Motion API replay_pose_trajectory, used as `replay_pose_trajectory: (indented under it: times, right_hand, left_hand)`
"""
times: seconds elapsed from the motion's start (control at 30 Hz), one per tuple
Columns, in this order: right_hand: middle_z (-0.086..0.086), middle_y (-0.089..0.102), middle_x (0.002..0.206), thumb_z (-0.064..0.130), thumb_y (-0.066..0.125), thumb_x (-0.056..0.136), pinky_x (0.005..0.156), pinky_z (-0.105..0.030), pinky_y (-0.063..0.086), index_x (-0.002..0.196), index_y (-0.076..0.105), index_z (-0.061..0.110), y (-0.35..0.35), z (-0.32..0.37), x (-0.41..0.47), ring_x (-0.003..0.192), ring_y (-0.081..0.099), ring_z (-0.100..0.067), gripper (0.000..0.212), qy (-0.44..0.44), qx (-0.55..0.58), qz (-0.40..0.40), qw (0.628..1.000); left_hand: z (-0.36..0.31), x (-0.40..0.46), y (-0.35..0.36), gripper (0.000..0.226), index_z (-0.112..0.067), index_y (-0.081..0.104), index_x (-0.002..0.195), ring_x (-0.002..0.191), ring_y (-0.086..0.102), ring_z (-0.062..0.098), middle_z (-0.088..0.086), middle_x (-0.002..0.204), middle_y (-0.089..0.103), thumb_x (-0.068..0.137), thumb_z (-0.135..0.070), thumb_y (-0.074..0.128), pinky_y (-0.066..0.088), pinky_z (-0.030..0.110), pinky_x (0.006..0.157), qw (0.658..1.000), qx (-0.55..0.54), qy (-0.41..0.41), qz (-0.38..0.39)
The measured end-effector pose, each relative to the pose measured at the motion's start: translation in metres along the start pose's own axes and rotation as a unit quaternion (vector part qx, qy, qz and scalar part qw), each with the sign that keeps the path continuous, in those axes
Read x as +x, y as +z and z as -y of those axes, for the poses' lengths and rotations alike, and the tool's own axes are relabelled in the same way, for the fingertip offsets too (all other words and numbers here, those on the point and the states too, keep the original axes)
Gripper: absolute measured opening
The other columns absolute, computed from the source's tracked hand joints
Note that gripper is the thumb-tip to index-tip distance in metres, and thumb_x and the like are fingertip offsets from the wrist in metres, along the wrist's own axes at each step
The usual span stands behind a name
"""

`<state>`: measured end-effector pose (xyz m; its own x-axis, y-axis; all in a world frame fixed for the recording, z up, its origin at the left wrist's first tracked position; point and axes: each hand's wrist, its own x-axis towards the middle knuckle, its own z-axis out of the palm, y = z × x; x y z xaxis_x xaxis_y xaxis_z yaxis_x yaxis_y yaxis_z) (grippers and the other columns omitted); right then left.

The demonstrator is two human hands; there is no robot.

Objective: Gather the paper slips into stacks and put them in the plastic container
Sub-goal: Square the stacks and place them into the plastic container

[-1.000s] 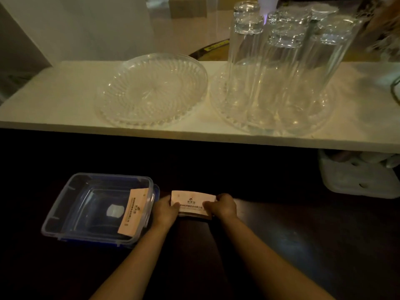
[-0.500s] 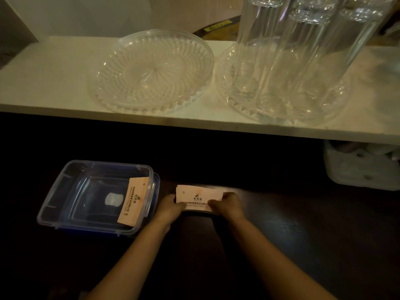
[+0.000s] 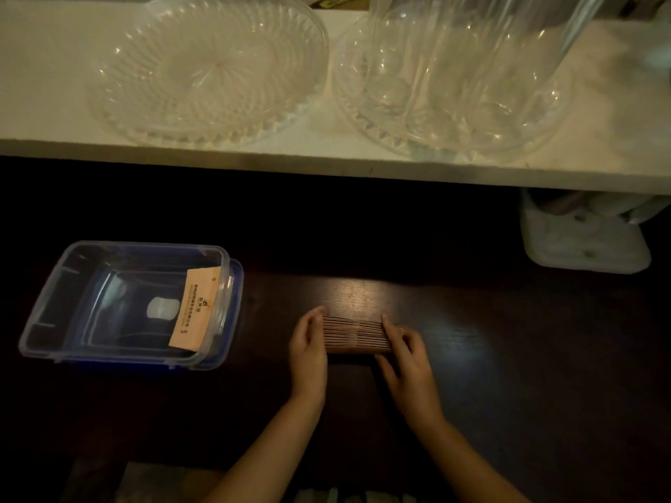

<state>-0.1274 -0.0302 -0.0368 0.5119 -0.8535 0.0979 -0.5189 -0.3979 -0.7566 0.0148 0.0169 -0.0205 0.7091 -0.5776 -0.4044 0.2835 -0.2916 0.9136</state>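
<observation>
1. Paper slips (image 3: 354, 335) stood on edge as 1 stack on the dark table (image 3: 508, 375), their thin edges facing up and fanned slightly toward the far side.
2. The left hand (image 3: 308, 352) pressed flat against the stack's left end, fingers straight and together, not curled around it.
3. The right hand (image 3: 408, 361) lay against the stack's right end, fingers extended over the near right part of the slips, so a little of the stack showed past them on the right.
4. The stack sat squeezed between the 2 palms, touching both; neither hand was closed into a fist.
5. The plastic container (image 3: 54, 295) sat to the left of the hands, well apart from the stack, resting on its blue lid (image 3: 238, 281).
6. 1 single slip (image 3: 194, 314) leaned inside the container against its right wall, printed face up.
7. On the pale shelf (image 3: 43, 103) at the far side, an empty glass dish (image 3: 203, 67) sat left of a second glass dish (image 3: 363, 114) carrying tall clear tumblers (image 3: 472, 49).
8. A white tray (image 3: 581, 245) sat under the shelf at the far right.
</observation>
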Motion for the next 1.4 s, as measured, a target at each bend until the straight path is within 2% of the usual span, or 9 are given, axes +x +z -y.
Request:
replay_pose_trajectory:
  times: [0.13, 0.33, 0.6, 0.83, 1.0, 1.07, 1.17, 1.27, 1.4]
  right_hand:
    - [-0.015, 0.022, 0.15, 0.0, 0.053, 0.087, 0.104, -0.005, 0.014, 0.139, 0.004, 0.032, 0.013, 0.009, -0.005, 0.138, 0.02, -0.018, 0.079, 0.061, 0.012, 0.019, 0.998]
    - [-0.005, 0.0, 0.153, 0.003, 0.051, 0.09, 0.089, 0.011, 0.006, 0.136, -0.008, 0.041, 0.018, 0.01, -0.009, 0.13, -0.003, 0.007, 0.083, 0.067, 0.022, -0.014, 0.997]
    - [-0.006, 0.003, 0.153, 0.006, 0.053, 0.089, 0.103, -0.022, 0.028, 0.138, -0.003, 0.031, 0.014, 0.01, -0.009, 0.136, 0.009, -0.012, 0.079, 0.06, 0.003, -0.012, 0.998]
    - [-0.02, 0.039, 0.138, 0.006, 0.058, 0.086, 0.097, -0.035, 0.043, 0.143, 0.017, 0.016, 0.008, 0.009, -0.005, 0.122, 0.045, -0.028, 0.071, 0.061, -0.049, 0.024, 0.997]
    - [-0.005, 0.041, 0.128, 0.021, 0.052, 0.091, 0.103, -0.043, 0.03, 0.14, 0.024, 0.018, -0.005, 0.013, 0.003, 0.104, 0.034, -0.007, 0.057, 0.093, -0.021, 0.04, 0.995]
    - [0.007, 0.038, 0.124, 0.023, 0.052, 0.09, 0.102, -0.034, 0.024, 0.138, 0.024, 0.022, -0.023, 0.027, 0.009, 0.103, 0.03, 0.004, 0.055, 0.05, 0.026, 0.061, 0.997]
    - [0.011, 0.043, 0.124, 0.026, 0.05, 0.091, 0.09, -0.028, 0.041, 0.128, 0.026, 0.038, -0.031, 0.044, 0.016, 0.103, 0.041, 0.011, 0.046, 0.111, 0.186, 0.126, 0.968]
    - [0.002, 0.058, 0.114, 0.027, 0.047, 0.093, 0.068, -0.03, 0.058, 0.118, 0.033, 0.04, -0.036, 0.063, 0.021, 0.094, 0.062, -0.012, 0.032, 0.215, 0.359, 0.164, 0.893]
    - [0.005, 0.062, 0.104, 0.023, 0.046, 0.094, 0.074, -0.026, 0.054, 0.12, 0.036, 0.023, -0.032, 0.077, 0.033, 0.095, 0.061, -0.012, 0.028, 0.258, 0.401, 0.162, 0.864]
  left_hand:
    - [0.008, -0.001, 0.004, 0.027, -0.036, 0.058, 0.109, 0.101, 0.056, -0.011, -0.014, 0.113, 0.061, 0.094, -0.022, 0.041, 0.042, 0.003, 0.081, 1.0, -0.008, 0.023, 0.013]
    - [0.012, -0.003, -0.002, 0.035, -0.048, 0.051, 0.116, 0.129, 0.037, -0.001, -0.018, 0.135, 0.045, 0.088, -0.051, 0.03, 0.027, 0.026, 0.107, 0.992, -0.073, 0.026, 0.099]
    - [0.015, -0.005, 0.009, 0.02, -0.039, 0.063, 0.097, 0.107, 0.056, -0.003, -0.016, 0.112, 0.061, 0.091, -0.03, 0.045, 0.047, 0.014, 0.083, 0.998, -0.038, 0.05, 0.019]
    - [0.01, -0.003, 0.011, 0.026, -0.027, 0.061, 0.088, 0.088, 0.061, 0.008, -0.007, 0.096, 0.065, 0.095, -0.02, 0.037, 0.048, 0.016, 0.072, 0.998, -0.036, 0.047, 0.022]
    - [-0.024, 0.008, -0.017, 0.043, -0.035, 0.052, 0.105, 0.093, 0.06, -0.001, -0.011, 0.101, 0.062, 0.08, 0.0, 0.057, 0.047, 0.012, 0.075, 0.961, 0.094, 0.049, 0.255]
    - [-0.051, 0.004, -0.035, 0.058, -0.04, 0.048, 0.112, 0.1, 0.056, -0.008, -0.014, 0.111, 0.059, 0.073, -0.002, 0.068, 0.046, 0.007, 0.077, 0.946, 0.182, 0.116, 0.243]
    - [-0.07, -0.001, -0.038, 0.055, -0.033, 0.054, 0.111, 0.097, 0.062, 0.0, -0.008, 0.108, 0.065, 0.07, 0.001, 0.069, 0.052, 0.013, 0.073, 0.975, 0.045, 0.083, 0.199]
    - [-0.071, -0.018, -0.027, 0.046, -0.017, 0.059, 0.109, 0.091, 0.068, 0.011, 0.0, 0.094, 0.075, 0.065, -0.009, 0.069, 0.055, 0.02, 0.068, 0.975, -0.158, 0.027, 0.156]
    - [-0.068, -0.03, -0.009, 0.031, -0.011, 0.056, 0.11, 0.089, 0.069, 0.019, 0.008, 0.099, 0.07, 0.079, -0.009, 0.062, 0.059, 0.029, 0.065, 0.986, -0.138, -0.042, 0.078]
